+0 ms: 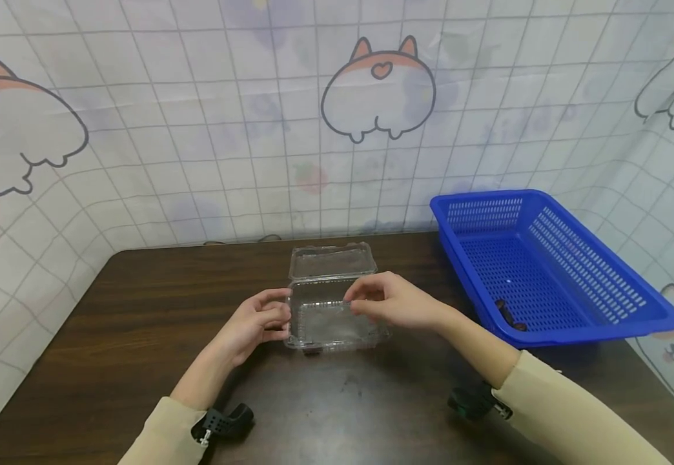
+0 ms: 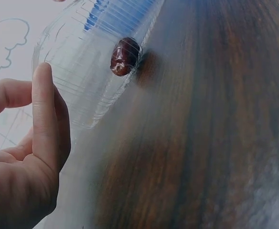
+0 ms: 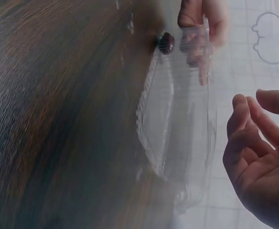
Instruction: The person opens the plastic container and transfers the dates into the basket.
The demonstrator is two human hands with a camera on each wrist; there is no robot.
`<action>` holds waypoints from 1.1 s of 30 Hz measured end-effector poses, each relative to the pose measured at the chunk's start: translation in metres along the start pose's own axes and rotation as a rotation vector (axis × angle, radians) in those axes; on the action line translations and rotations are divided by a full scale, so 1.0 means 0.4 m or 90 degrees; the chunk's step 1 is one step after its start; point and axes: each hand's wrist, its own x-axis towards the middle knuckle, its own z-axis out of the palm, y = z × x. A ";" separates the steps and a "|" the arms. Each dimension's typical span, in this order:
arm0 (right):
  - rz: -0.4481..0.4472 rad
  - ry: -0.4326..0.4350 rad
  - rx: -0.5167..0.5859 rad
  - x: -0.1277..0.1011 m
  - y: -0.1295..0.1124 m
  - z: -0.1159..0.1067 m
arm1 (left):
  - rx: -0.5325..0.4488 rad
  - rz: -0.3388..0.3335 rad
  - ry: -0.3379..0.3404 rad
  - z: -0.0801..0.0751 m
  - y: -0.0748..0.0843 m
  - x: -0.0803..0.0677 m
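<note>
A clear plastic clamshell box [image 1: 337,316] sits on the table, its lid [image 1: 333,261] folded back toward the wall. My left hand [image 1: 258,318] holds its left side, with fingertips and thumb at the rim. In the left wrist view a glossy, red-brown date [image 2: 125,56] shows through the ribbed wall, low at the front corner nearest that hand. My right hand [image 1: 398,300] hovers above the box's right half. In the right wrist view, the fingers [image 3: 240,117] are loosely bent, apart from the thumb, with nothing between them.
A blue perforated basket [image 1: 523,271] stands at the right, several dark dates [image 1: 507,314] in its near left corner. The brown wood-grain table [image 1: 139,323] meets a wall covering with a grid and cartoon prints. Black straps with small devices [image 1: 229,421] sit at both wrists.
</note>
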 end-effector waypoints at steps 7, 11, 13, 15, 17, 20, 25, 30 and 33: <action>-0.017 -0.016 -0.017 0.035 0.004 0.018 | 0.002 -0.002 0.001 -0.002 0.005 0.004; -0.006 -0.036 0.000 0.054 0.007 0.031 | 0.009 -0.004 0.004 -0.003 0.005 0.004; 0.000 -0.052 0.008 0.061 0.006 0.036 | 0.007 -0.003 0.002 -0.003 0.007 0.003; 0.005 -0.070 0.013 0.068 0.003 0.041 | 0.005 -0.001 0.000 -0.003 0.007 0.002; 0.009 -0.086 0.015 0.075 0.002 0.046 | -0.001 0.001 -0.001 -0.003 0.009 0.002; 0.013 -0.100 0.019 0.087 0.005 0.054 | -0.005 0.001 -0.001 -0.003 0.006 0.003; 0.004 -0.126 0.004 0.104 0.010 0.069 | 0.003 -0.002 0.003 -0.001 0.001 0.004; 0.007 -0.158 -0.034 0.116 0.019 0.083 | -0.001 -0.006 0.002 0.001 -0.004 0.010; 0.007 -0.167 -0.045 0.123 0.024 0.091 | -0.004 -0.003 0.003 0.002 -0.004 0.011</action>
